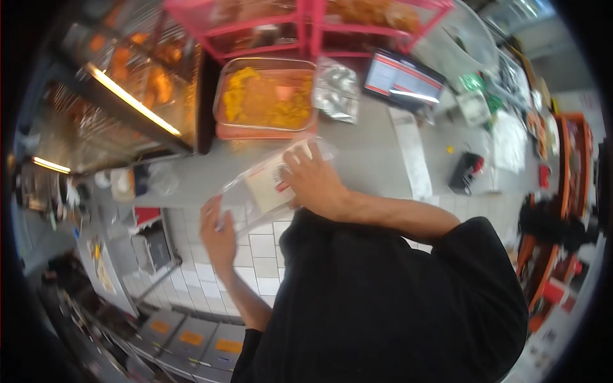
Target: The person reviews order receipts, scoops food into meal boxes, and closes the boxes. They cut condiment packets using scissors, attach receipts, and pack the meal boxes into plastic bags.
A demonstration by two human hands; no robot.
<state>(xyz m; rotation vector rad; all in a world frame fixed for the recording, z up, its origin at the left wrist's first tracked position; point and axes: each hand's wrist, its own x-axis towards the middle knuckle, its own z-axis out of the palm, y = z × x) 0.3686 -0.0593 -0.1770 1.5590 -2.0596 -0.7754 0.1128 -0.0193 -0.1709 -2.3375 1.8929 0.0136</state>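
In front of my body, over the counter's near edge, a clear plastic bag (pixel 237 195) stretches between both hands. Inside it, or under its film, lies a flat cream-white paper packet (pixel 263 189) with red and dark print. My right hand (pixel 316 182) lies across the packet's upper right end, fingers bent around it. At the bag's lower left end, my left hand (pixel 219 236) pinches the plastic between thumb and fingers. Part of the packet is covered by my right hand.
Behind the bag stands a metal tray (pixel 218 105) of yellow-orange food. Right of it are crumpled foil (pixel 337 89), a tablet screen (pixel 403 80), a paper strip (pixel 412 153) and a black-and-red device (pixel 466 172). A lit glass cabinet (pixel 128 96) rises left; pink racks (pixel 255 27) stand behind.
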